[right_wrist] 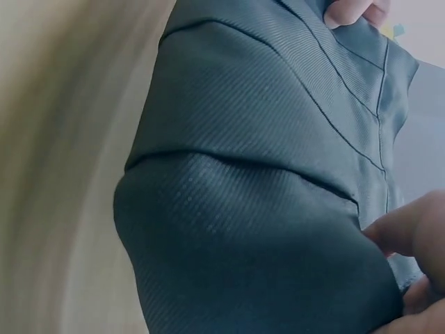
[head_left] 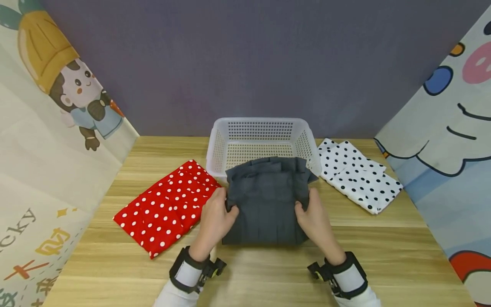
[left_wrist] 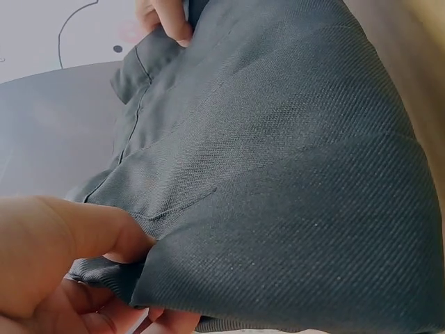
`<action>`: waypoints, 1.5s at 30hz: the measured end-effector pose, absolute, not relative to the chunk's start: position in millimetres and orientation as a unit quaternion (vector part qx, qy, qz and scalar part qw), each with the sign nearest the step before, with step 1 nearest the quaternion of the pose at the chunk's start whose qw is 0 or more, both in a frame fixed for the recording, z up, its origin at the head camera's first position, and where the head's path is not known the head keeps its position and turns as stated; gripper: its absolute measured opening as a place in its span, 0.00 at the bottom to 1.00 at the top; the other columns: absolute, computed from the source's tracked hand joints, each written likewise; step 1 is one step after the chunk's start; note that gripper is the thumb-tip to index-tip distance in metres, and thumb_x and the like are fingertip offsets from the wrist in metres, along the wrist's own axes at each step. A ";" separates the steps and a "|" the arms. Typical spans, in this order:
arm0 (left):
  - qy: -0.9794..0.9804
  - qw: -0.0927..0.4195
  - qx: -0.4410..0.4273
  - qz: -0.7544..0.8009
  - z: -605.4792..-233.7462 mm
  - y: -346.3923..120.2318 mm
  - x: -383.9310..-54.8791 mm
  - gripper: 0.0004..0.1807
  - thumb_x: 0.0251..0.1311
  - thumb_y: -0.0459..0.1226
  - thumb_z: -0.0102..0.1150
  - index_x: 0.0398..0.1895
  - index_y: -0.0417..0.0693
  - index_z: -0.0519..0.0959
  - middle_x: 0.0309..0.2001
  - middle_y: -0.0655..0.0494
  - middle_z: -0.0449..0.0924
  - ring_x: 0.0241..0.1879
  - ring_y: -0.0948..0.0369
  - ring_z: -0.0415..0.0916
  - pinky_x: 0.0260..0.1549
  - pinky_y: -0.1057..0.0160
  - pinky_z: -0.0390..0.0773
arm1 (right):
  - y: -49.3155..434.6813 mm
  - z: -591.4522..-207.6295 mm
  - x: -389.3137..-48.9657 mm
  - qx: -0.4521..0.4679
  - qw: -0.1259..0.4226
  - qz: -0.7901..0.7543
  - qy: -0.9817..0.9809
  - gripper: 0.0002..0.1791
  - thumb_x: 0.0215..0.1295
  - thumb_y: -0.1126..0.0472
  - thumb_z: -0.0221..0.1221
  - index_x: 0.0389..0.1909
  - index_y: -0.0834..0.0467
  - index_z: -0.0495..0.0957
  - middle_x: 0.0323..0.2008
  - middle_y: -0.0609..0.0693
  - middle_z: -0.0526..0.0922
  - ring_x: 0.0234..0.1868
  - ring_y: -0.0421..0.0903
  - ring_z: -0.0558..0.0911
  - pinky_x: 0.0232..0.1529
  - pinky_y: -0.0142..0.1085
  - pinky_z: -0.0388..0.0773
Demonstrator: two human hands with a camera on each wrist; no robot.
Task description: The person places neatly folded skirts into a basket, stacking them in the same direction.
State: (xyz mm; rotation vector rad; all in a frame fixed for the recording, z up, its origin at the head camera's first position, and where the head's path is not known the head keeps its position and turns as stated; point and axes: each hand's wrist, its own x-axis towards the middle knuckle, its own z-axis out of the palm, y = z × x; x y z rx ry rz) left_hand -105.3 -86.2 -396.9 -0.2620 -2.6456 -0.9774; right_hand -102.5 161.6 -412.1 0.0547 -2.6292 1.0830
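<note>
A folded dark grey pleated skirt (head_left: 264, 204) is held between both hands, in front of the basket, its far edge overlapping the basket's near rim. My left hand (head_left: 218, 217) grips its left side, thumb on top and fingers underneath. On the opposite side, my right hand (head_left: 315, 216) pinches the skirt the same way. In the left wrist view, the thumb (left_wrist: 118, 233) presses into a fold of the twill cloth (left_wrist: 292, 209). The right wrist view shows pleats and stitched seams, with the right thumb (right_wrist: 410, 226) at the edge.
A white perforated plastic basket (head_left: 219, 145) stands at the back of the wooden table (head_left: 264, 277). To the left lies a folded red cloth with white dots (head_left: 165, 209); to the right, a folded white cloth with black dots (head_left: 356, 177). A grey panel (head_left: 245, 64) rises behind.
</note>
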 end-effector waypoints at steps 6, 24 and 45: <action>-0.921 0.165 -0.092 -0.339 -385.1 -83.4 -121.1 0.13 0.45 0.32 0.59 0.37 0.39 0.73 0.32 0.50 0.74 0.27 0.56 0.71 0.25 0.60 0.71 | 164.5 -397.2 -120.2 0.037 0.160 0.394 -0.904 0.21 0.56 0.71 0.53 0.51 0.71 0.63 0.45 0.68 0.72 0.47 0.63 0.74 0.46 0.53 0.70; -0.924 0.168 -0.092 -0.332 -334.8 -82.7 -170.4 0.16 0.47 0.32 0.56 0.42 0.34 0.74 0.35 0.44 0.76 0.32 0.51 0.74 0.27 0.54 0.74 | 163.8 -351.0 -169.8 0.067 0.213 0.369 -0.902 0.21 0.56 0.69 0.53 0.50 0.72 0.64 0.43 0.68 0.73 0.44 0.63 0.74 0.44 0.54 0.69; -0.931 0.173 -0.083 -0.310 -302.9 -75.8 -229.9 0.21 0.49 0.34 0.55 0.49 0.37 0.72 0.47 0.45 0.75 0.45 0.46 0.74 0.42 0.48 0.73 | 162.5 -320.2 -232.3 0.065 0.203 0.360 -0.908 0.22 0.58 0.68 0.51 0.53 0.72 0.62 0.50 0.68 0.70 0.53 0.63 0.70 0.54 0.52 0.65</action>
